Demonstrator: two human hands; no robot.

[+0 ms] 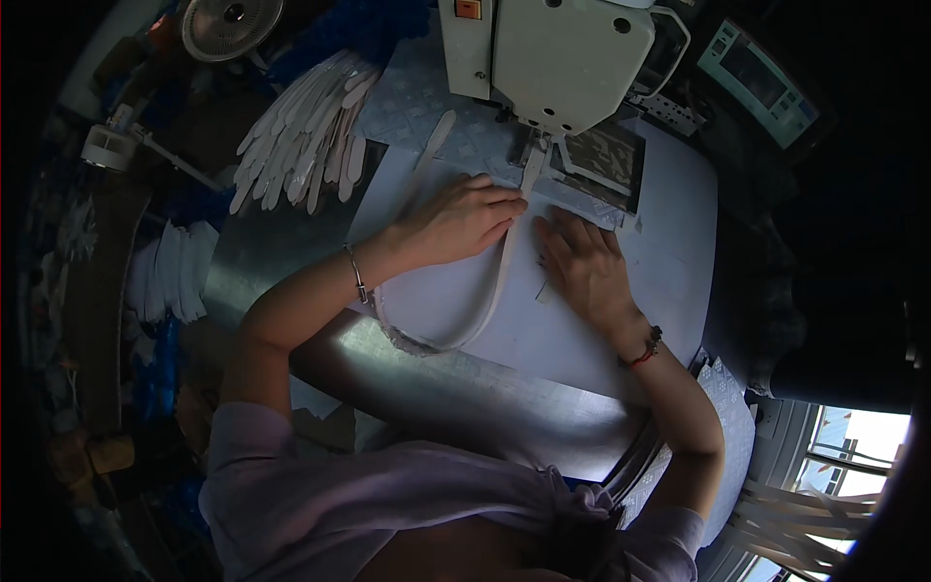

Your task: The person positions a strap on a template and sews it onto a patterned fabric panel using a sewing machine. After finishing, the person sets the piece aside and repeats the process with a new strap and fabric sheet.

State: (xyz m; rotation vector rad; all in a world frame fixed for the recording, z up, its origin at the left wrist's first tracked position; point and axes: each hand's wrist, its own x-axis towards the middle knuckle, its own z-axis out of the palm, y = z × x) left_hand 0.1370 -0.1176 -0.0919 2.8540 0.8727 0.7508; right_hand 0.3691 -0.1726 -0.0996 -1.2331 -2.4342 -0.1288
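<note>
1. The left hand [473, 218] is pinching the strip [499, 276], fingers close together, just near of the machine [572, 58].
2. The right hand [587, 272] is resting palm down on the table [601, 339], just right of the strip, fingers slightly spread, holding nothing that shows.
3. At far left, the pile [301, 126] is lying apart from the strip. Between them another length [427, 150] is showing; whether it is joining the strip behind the left wrist [383, 254], I cannot tell.
4. For good handling, the left hand should probably be holding the strip flat and straight where it is meeting the machine, fingertips clear of the working point. The loose loop should be lying free of snags.
5. The strip is lying mid-table: from the left wrist it is bowing to the near edge, then curving right and far. Its long axis is following that loop; its machine end is pointing far, leaning slightly right.
</note>
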